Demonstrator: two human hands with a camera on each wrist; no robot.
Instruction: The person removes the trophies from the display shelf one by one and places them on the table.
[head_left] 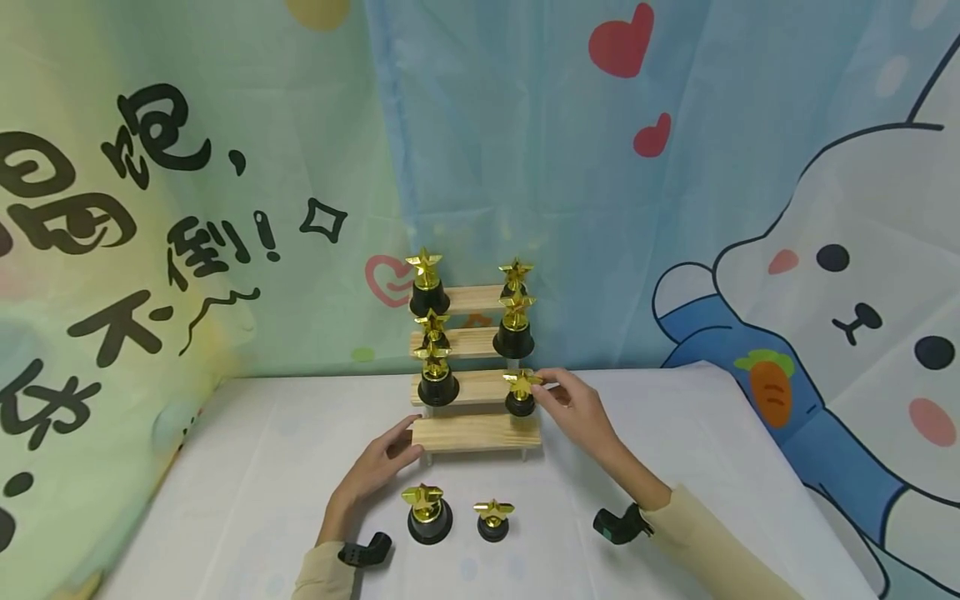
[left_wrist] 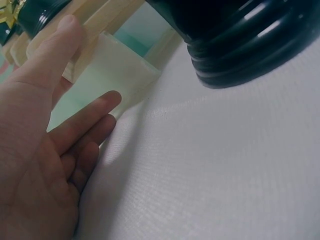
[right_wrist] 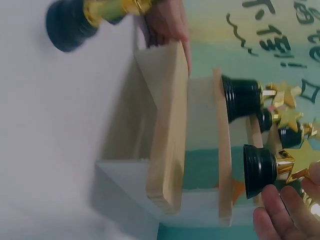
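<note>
A tiered wooden display stand [head_left: 476,434] stands on the table with star trophies on its upper steps. At the right end of the second step from the bottom, my right hand [head_left: 573,408] pinches the gold star of a small trophy [head_left: 520,403]. The right wrist view shows its black base [right_wrist: 260,170] close to the plank, though contact is unclear. My left hand [head_left: 381,461] holds the left end of the lowest plank, thumb at the front corner and index finger toward the back. Its other fingers [left_wrist: 92,120] lie loosely extended beside the stand's pale side support [left_wrist: 117,70].
A larger star trophy [head_left: 430,521] and a smaller one [head_left: 492,527] stand on the white-covered table [head_left: 600,575] before the stand, between the forearms. Several trophies, such as one at top left [head_left: 427,292], occupy the steps. A printed cloth [head_left: 525,125] hangs behind.
</note>
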